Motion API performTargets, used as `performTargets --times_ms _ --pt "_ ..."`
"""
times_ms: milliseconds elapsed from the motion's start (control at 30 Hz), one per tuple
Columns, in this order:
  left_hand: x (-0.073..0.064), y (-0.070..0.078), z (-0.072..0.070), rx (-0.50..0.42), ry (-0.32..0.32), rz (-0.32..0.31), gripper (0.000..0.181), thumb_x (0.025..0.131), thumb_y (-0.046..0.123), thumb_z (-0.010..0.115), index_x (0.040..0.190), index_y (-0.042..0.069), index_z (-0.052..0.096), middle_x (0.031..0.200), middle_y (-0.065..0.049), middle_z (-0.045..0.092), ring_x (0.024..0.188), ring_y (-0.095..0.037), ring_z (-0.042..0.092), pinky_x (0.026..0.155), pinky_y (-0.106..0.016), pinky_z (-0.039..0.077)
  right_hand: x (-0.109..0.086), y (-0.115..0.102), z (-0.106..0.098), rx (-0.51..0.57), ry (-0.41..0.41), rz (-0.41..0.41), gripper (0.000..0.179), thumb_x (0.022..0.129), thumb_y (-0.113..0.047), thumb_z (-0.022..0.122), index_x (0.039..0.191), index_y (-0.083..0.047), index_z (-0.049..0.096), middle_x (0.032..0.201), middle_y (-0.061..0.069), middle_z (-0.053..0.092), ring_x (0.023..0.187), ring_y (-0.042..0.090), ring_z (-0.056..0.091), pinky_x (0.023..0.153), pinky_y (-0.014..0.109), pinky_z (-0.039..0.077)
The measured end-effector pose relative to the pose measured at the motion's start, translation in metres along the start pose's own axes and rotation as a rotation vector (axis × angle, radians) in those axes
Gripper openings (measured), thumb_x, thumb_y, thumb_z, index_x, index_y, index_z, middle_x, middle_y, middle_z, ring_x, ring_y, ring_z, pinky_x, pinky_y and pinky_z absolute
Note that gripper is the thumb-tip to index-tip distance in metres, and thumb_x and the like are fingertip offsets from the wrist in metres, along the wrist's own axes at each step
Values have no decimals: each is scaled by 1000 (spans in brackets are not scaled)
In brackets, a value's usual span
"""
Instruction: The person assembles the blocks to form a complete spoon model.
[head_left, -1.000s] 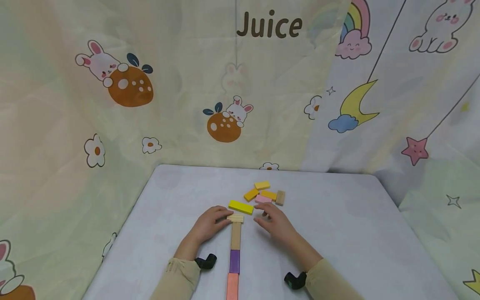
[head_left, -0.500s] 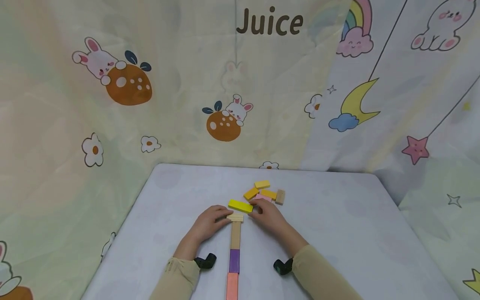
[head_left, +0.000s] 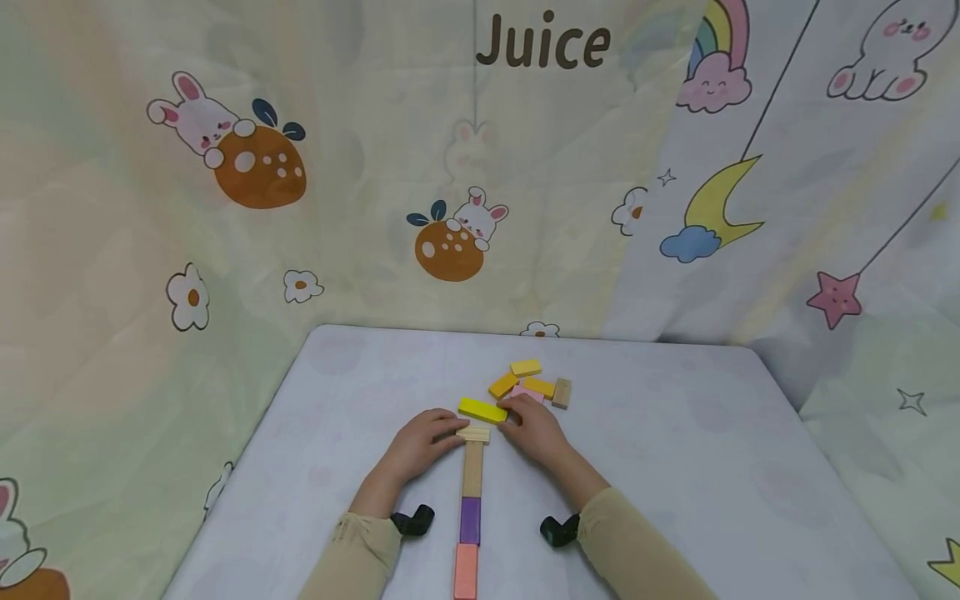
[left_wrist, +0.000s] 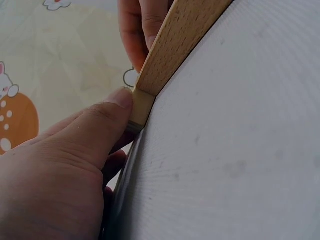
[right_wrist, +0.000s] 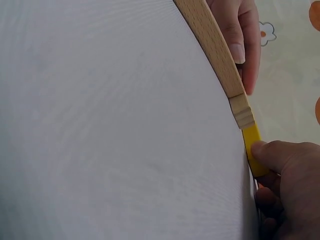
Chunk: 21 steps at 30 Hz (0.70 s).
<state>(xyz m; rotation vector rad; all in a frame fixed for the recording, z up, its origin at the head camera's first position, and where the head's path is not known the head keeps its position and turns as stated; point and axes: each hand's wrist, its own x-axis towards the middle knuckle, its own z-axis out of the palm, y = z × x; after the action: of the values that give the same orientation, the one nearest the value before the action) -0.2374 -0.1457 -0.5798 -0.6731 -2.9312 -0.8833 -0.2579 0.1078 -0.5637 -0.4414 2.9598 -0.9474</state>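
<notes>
My left hand (head_left: 422,443) holds the left end of a pale wooden block (head_left: 474,434), laid crosswise at the far end of a row. In the left wrist view, the thumb presses against that block's end (left_wrist: 142,107). My right hand (head_left: 537,429) pinches the right end of a bright yellow block (head_left: 480,409) between thumb and fingers. That yellow block lies slightly angled, just beyond the crosswise one. Toward me, the row continues with a tan wooden block (head_left: 472,469), a purple block (head_left: 470,521) and a salmon block (head_left: 466,572).
Beyond my right hand lies a loose cluster: several yellow-orange blocks (head_left: 526,367), a pink block (head_left: 528,393) partly hidden by the hand, and a tan block (head_left: 562,393). The white tabletop (head_left: 675,467) meets a printed curtain (head_left: 360,250) at its back edge.
My right hand has come in from the right, its fingers closing on the right end of the bright yellow block. The left hand keeps its place at the crosswise block.
</notes>
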Motion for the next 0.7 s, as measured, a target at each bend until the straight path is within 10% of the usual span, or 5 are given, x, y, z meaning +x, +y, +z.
performTargets --times_ms 433,700 --pt "3 -2 1 -90 97 -62 49 93 45 65 135 22 58 119 6 64 116 -15 59 106 -41 48 -3 1 -1 91 25 1 36 92 -28 71 128 -20 67 124 -3 66 112 16 60 100 39 51" --pt "3 -3 1 -97 106 -62 62 91 54 64 145 28 50 147 0 50 139 -24 45 116 -46 38 -5 -4 0 92 11 -50 36 93 -27 69 128 -19 67 125 -4 66 114 15 61 99 38 53"
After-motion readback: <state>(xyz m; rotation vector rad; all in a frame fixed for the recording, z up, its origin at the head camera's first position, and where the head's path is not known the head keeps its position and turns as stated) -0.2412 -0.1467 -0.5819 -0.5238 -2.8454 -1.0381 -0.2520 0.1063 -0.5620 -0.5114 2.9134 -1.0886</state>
